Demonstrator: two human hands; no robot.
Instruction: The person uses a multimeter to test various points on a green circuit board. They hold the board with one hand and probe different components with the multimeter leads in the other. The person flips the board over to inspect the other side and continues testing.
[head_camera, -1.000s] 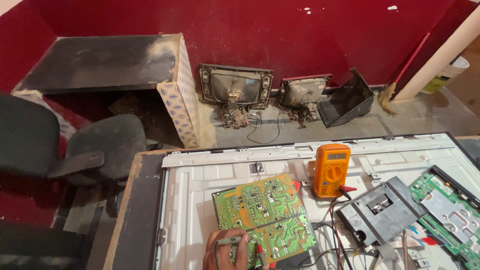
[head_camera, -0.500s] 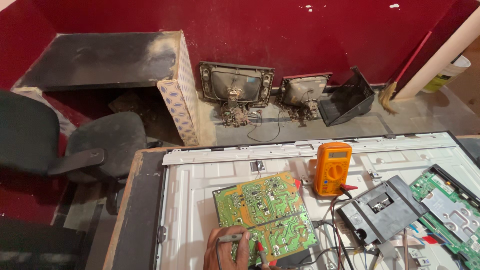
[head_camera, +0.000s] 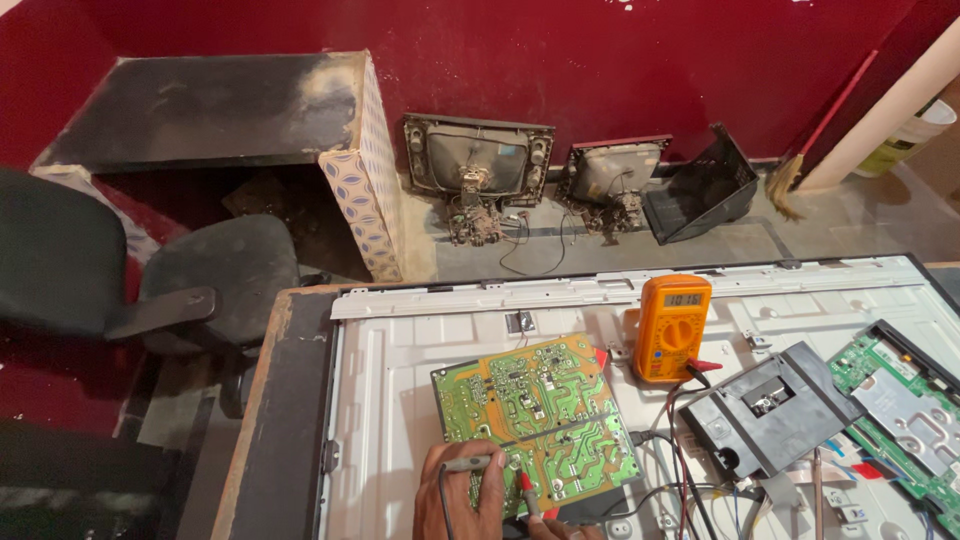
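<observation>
The green circuit board (head_camera: 535, 420) lies on the white panel (head_camera: 400, 400) near the front edge of the surface; it looks light, stiff and fragile, best held by its edges; the left hand (head_camera: 462, 492) pinches a grey probe (head_camera: 468, 464) against the board; the right hand (head_camera: 570, 530), barely visible, holds a red probe (head_camera: 527, 492); the orange multimeter (head_camera: 672, 328) stands beside; compared with earlier, nothing has clearly moved.

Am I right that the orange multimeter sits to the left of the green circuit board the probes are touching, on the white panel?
Not quite: the head view shows the orange multimeter to the right of the green circuit board, not the left. The rest holds: the probes touch that board, and both lie on the white panel.
</observation>
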